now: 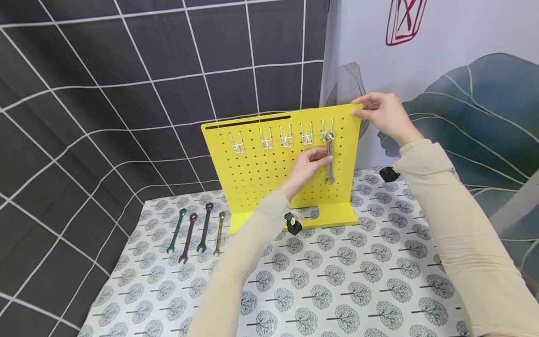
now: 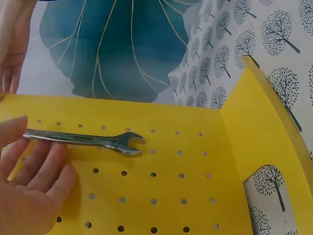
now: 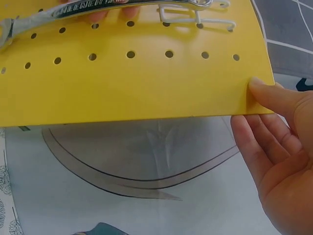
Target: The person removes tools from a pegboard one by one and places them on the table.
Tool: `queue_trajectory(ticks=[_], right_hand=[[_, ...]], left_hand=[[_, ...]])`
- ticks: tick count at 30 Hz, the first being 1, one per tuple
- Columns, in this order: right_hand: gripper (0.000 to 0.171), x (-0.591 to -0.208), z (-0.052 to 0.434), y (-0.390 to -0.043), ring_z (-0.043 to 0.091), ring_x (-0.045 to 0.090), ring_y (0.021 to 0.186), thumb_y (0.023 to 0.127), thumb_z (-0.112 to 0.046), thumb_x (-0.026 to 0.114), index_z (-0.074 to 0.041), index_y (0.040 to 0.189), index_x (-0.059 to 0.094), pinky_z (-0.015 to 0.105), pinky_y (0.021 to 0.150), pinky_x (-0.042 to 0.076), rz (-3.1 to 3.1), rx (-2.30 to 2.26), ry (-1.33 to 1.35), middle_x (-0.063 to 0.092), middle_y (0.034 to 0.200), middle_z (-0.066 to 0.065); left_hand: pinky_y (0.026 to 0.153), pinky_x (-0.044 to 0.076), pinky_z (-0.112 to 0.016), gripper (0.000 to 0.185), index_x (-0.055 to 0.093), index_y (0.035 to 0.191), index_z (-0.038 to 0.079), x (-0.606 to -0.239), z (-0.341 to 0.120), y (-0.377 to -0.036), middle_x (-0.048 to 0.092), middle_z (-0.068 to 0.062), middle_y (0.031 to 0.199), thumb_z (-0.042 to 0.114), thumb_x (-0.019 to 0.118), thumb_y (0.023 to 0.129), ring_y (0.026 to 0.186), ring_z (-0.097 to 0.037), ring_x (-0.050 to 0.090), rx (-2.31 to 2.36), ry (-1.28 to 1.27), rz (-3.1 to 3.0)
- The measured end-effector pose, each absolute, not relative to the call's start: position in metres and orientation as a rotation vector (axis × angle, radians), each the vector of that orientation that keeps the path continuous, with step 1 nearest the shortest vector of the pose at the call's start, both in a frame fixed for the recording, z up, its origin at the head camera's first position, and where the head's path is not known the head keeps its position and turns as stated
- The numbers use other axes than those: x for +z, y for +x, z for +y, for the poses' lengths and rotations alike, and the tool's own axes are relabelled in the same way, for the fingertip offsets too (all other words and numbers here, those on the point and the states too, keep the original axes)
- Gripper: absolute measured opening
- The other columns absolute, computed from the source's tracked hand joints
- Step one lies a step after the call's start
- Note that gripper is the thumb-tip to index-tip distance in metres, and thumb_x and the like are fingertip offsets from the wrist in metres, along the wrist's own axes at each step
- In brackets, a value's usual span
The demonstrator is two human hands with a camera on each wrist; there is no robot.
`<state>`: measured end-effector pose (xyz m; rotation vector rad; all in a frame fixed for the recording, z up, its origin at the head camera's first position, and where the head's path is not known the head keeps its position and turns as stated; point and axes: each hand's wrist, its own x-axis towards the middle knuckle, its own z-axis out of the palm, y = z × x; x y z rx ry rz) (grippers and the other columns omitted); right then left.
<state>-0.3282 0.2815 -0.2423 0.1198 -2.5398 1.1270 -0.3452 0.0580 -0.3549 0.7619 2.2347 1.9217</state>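
A silver combination wrench (image 1: 330, 164) hangs upright at the rightmost white hook (image 1: 323, 125) of a yellow pegboard (image 1: 265, 187), its ring end at the hook and its open end (image 2: 131, 144) down. My left hand (image 1: 309, 166) pinches the shank between thumb and fingers, close against the board. With thumb in front and fingers behind, my right hand (image 1: 385, 114) grips the board's upper right corner. In the right wrist view, the wrench (image 3: 73, 12) runs along the top and the ring end overlaps the hook (image 3: 195, 20).
Left of the board, a green wrench (image 1: 177, 230), a dark red wrench (image 1: 188, 238), a black wrench (image 1: 205, 227) and a bronze wrench (image 1: 220, 233) lie on the tree-print tablecloth (image 1: 320, 297). Several other white hooks (image 1: 266, 139) line the board's top. A dark tiled backdrop (image 1: 160, 51) stands behind.
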Motion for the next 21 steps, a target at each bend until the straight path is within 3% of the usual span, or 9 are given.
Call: queue_trajectory(ticks=[5,14,21], right_hand=[[0.049,-0.242,0.283,-0.329,0.031,0.059,0.121,0.096,-0.038,0.069,-0.011,0.136,0.063,0.048,0.102,0.047,-2.554,1.127,0.116,0.064,0.126,0.014],[0.049,-0.237,0.283,-0.329,0.033,0.058,0.122,0.096,-0.037,0.069,-0.01,0.136,0.062,0.049,0.102,0.047,-2.561,1.101,0.106,0.064,0.127,0.016],[0.05,-0.238,0.283,-0.329,0.035,0.058,0.123,0.096,-0.038,0.069,-0.009,0.136,0.062,0.05,0.104,0.047,-2.567,1.094,0.109,0.063,0.128,0.017]], left_hand=[[0.088,0.054,-0.022,0.038,0.066,0.128,0.007,-0.358,0.061,-0.347,0.071,-0.004,0.116,0.023,0.073,0.095,0.1,-0.012,0.066,1.946,0.744,2.267],[0.078,0.057,-0.022,0.031,0.068,0.12,0.003,-0.35,0.065,-0.336,0.074,-0.008,0.102,0.017,0.074,0.093,0.088,-0.016,0.069,1.876,0.817,2.348],[0.082,0.06,-0.035,0.028,0.069,0.116,0.005,-0.352,0.065,-0.331,0.074,-0.006,0.098,0.021,0.074,0.094,0.083,-0.016,0.07,1.865,0.837,2.336]])
